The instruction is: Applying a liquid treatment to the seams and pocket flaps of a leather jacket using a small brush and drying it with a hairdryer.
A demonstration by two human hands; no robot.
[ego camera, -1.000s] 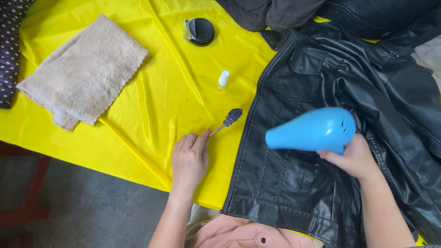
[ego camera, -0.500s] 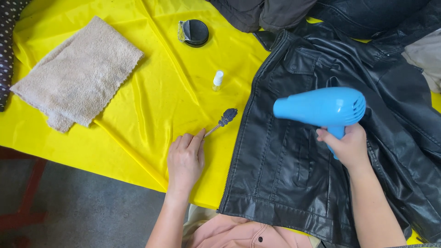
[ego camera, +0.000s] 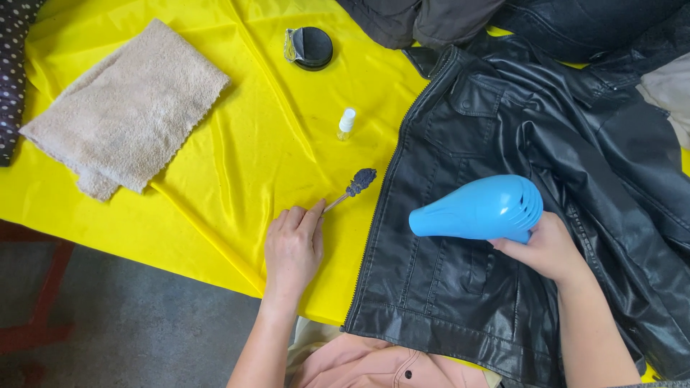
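Right hand (ego camera: 548, 249) is wrapped tight around the handle of a blue hair dryer (ego camera: 477, 209), which I see held over the front panel of a black leather jacket (ego camera: 503, 151), nozzle pointing left toward the zipper edge. Left hand (ego camera: 293, 248) lies flat on the yellow cloth (ego camera: 251, 165) covering the table, fingers together and loosely extended, gripping nothing; its fingertips touch the handle end of a small brush (ego camera: 351, 188) with a dark head. That brush lies tilted on the cloth, just beside the jacket's zipper edge. Jacket is spread open on the table's right side, overlapping the cloth. A small white-capped bottle (ego camera: 346, 124) lies on the cloth above the brush, near the jacket. Further up sits a round black tin (ego camera: 311, 47). A folded beige towel (ego camera: 128, 108) lies on the cloth's left part, well apart from both hands. Dark clothing (ego camera: 424, 18) is piled at the top edge above the jacket. Grey floor (ego camera: 122, 323) shows lower left.
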